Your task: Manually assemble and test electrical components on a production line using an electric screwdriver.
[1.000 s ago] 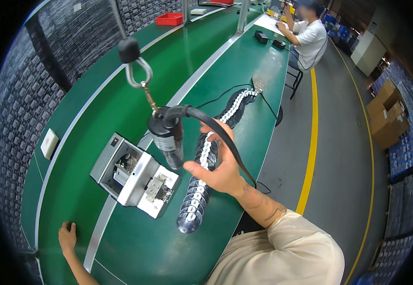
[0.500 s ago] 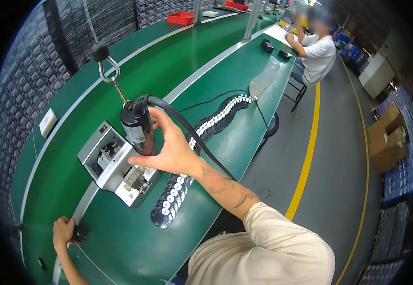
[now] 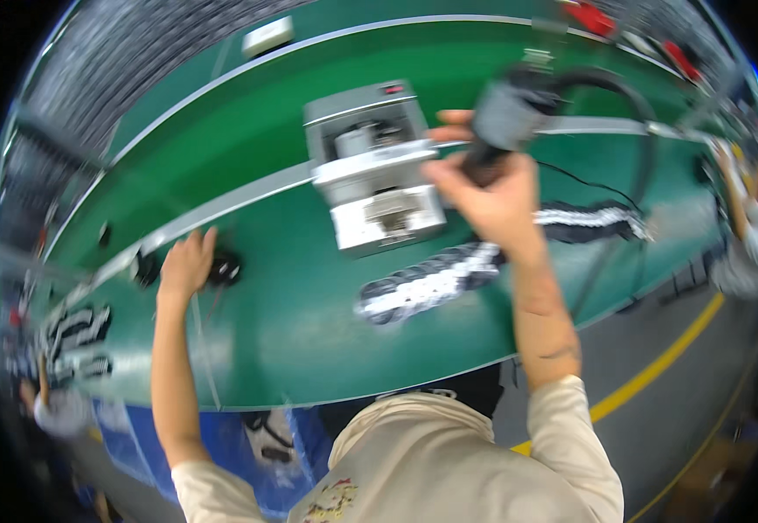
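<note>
My right hand (image 3: 501,200) is wrapped around the lower part of a black cylindrical electric screwdriver (image 3: 510,113) that hangs with a thick cable (image 3: 627,83) from its top. Fingertips and thumb show on its left side; motion blurs the tool. Just left of it stands a grey metal machine (image 3: 370,166) with an open top and a silver fixture at its front. My left hand (image 3: 187,261) is on the table at the left, fingers closed at a small dark round part (image 3: 224,267), whose details are blurred.
A strip of black parts with white discs (image 3: 431,283) lies in front of the machine and runs right toward a clear plastic bag (image 3: 680,222). More black parts (image 3: 144,267) sit left of my left hand. Co-workers sit at both ends of the green table (image 3: 283,349).
The view has swung left, bringing in the table's left end and the blue plastic below it. My right hand has closed around the screwdriver; my left hand stays by the small dark part.
</note>
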`<state>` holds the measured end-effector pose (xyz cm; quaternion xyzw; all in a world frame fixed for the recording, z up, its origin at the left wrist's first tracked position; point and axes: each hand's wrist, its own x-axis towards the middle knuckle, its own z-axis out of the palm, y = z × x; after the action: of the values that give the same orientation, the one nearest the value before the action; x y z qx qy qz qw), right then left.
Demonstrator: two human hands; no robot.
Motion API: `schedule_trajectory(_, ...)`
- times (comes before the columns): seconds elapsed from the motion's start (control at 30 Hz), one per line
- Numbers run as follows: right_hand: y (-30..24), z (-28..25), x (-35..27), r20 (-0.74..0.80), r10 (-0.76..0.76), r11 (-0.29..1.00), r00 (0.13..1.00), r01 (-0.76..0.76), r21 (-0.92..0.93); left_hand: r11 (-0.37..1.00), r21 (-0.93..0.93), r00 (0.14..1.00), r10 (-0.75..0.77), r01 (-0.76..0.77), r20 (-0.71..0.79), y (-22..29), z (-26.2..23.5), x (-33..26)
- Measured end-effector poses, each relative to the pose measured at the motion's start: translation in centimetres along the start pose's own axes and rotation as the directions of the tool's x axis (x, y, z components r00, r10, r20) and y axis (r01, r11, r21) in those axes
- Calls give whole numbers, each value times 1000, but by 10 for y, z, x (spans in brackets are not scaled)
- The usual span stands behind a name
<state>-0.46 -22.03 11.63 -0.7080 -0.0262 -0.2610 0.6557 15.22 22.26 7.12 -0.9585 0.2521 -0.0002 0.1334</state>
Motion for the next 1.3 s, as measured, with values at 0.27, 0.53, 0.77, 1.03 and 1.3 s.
schedule_trajectory(0.27, 3, -7, -1, 100, -96, 975, 990, 73, 211, 675, -691, 965, 206, -259, -161, 7, -38, -45)
schedule_trajectory(0.53, -11, -16, -4, 60, 52, 998, 997, -54, 32, 656, -725, 976, 185, -209, -114, 18, -18, -44)
schedule_trajectory(0.77, -10, -22, -2, 80, 61, 988, 995, -48, -148, 653, -742, 985, 162, -150, -56, 43, -29, -48)
schedule_trajectory(1.03, -1, -24, -3, 211, 27, 991, 977, 2, -135, 690, -647, 945, 262, -324, -194, 70, -56, -69)
schedule_trajectory(1.3, -13, -31, -7, 192, 9, 998, 981, 5, -69, 641, -728, 970, 167, -242, -175, 87, -33, -73)
